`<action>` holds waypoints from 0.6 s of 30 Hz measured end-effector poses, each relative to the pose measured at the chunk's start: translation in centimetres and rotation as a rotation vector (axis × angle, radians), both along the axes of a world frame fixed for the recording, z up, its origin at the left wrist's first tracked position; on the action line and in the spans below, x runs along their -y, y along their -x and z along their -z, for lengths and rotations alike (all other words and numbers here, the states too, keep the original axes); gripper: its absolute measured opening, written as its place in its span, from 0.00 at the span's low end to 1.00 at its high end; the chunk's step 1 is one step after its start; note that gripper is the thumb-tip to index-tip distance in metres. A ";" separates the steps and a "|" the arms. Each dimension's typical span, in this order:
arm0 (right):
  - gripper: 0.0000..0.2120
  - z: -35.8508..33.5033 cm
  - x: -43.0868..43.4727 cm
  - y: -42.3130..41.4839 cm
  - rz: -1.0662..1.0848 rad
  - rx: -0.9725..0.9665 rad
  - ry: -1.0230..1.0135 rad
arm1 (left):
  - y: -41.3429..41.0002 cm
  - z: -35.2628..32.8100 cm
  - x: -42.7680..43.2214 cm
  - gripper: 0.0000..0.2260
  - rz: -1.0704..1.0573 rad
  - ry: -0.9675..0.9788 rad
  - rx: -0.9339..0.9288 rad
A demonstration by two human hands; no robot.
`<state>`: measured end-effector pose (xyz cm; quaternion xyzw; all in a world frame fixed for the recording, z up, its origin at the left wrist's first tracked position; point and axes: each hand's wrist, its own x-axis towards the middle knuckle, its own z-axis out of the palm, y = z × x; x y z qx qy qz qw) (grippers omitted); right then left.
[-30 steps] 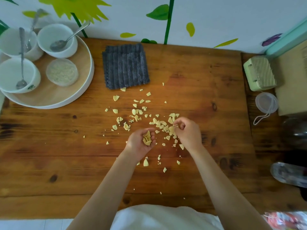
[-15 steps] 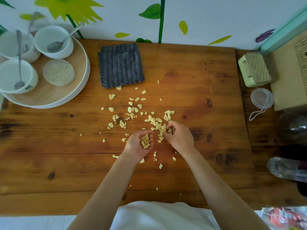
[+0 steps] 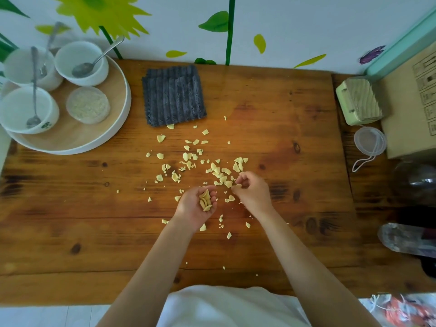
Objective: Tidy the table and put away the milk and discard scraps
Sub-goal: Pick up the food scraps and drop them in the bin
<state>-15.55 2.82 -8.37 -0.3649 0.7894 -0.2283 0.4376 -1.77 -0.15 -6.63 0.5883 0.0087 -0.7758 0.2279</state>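
Pale yellow scraps (image 3: 188,159) lie scattered over the middle of the wooden table (image 3: 271,128). My left hand (image 3: 197,206) is cupped palm-up just above the table and holds a small pile of collected scraps (image 3: 205,200). My right hand (image 3: 253,191), close beside it on the right, pinches one scrap (image 3: 237,185) between thumb and fingertips at the edge of the densest cluster (image 3: 223,172). A few scraps lie below my hands near the front. No milk container is recognisable in view.
A round tray (image 3: 113,135) at the back left carries three white bowls with spoons and a lidded tub. A folded grey cloth (image 3: 173,95) lies at the back centre. On the right: a green holder (image 3: 358,102), a small mesh strainer (image 3: 369,142), a cardboard box, dark objects.
My right hand has picked another scrap from the cluster and my left palm holds a slightly larger pile. Both hands stay in nearly the same spot; the camera shifted a little.
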 end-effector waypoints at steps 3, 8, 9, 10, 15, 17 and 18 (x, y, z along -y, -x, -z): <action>0.09 -1.5 0.8 1.3 0.437 0.729 0.036 | -0.1 -0.2 0.0 0.14 -0.018 0.000 -0.018; 0.07 -1.8 2.4 2.0 0.286 0.532 0.022 | -0.4 0.0 0.2 0.13 -0.042 -0.027 -0.036; 0.05 -1.5 2.8 1.7 0.158 0.374 0.005 | -0.4 0.0 0.3 0.13 -0.048 -0.029 -0.037; 0.03 -1.1 3.1 1.4 0.043 0.224 0.010 | -0.3 0.0 0.4 0.13 -0.058 -0.030 -0.037; 0.04 1.4 3.9 -0.9 -0.322 -0.426 0.046 | -0.5 0.0 1.0 0.13 -0.061 -0.026 -0.023; 0.05 1.5 4.1 -1.2 -0.313 -0.498 0.023 | -0.7 0.1 1.2 0.13 -0.067 -0.031 -0.017; 0.06 1.6 4.2 -1.2 -0.313 -0.504 0.010 | -0.7 0.2 1.2 0.13 -0.073 -0.030 -0.015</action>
